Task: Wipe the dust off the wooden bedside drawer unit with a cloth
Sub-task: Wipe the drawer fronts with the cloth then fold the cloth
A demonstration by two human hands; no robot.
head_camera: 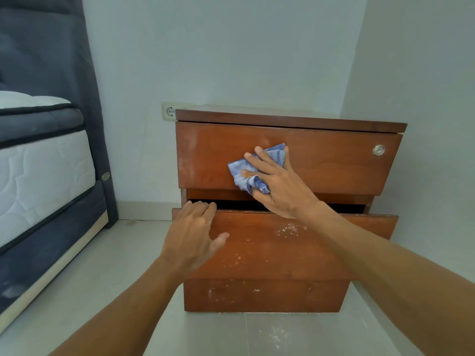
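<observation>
1. Your right hand (276,181) presses the blue cloth (253,170) flat against the top drawer front (334,160) of the drawer unit (264,294), fingers spread over it and the thumb pinning a bunched corner; wiping is under way here.
2. Your left hand (191,235) holds no cloth; its fingers hook over the top edge of the lower drawer (282,247), which stands pulled out (likely a brace).
3. Left to do, as I judge it: a pale haze at the top drawer's left side; white specks across the lower drawer and base panel; the top surface is barely visible, so I cannot tell.
</observation>
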